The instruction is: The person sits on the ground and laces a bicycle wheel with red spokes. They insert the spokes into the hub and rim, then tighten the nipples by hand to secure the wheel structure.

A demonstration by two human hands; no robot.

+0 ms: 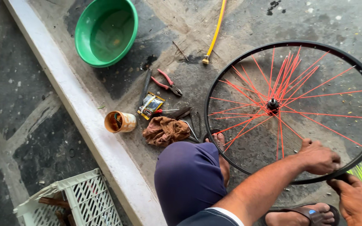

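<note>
Black metal bicycle rim with orange spokes [292, 111] lies flat on concrete floor [239, 25]; left hand [320, 158] and right hand [355, 199] clench its near edge. Risk: uneven pull could bend spokes.

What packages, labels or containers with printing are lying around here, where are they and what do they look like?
Sachet: on the ground between the pliers and the rag; small, flat, crumpled, yellow and black with silver foil.
Cup: on its side by the white kerb, left of the rag; round, orange and pale, stained label.
No signs or screens.
</note>
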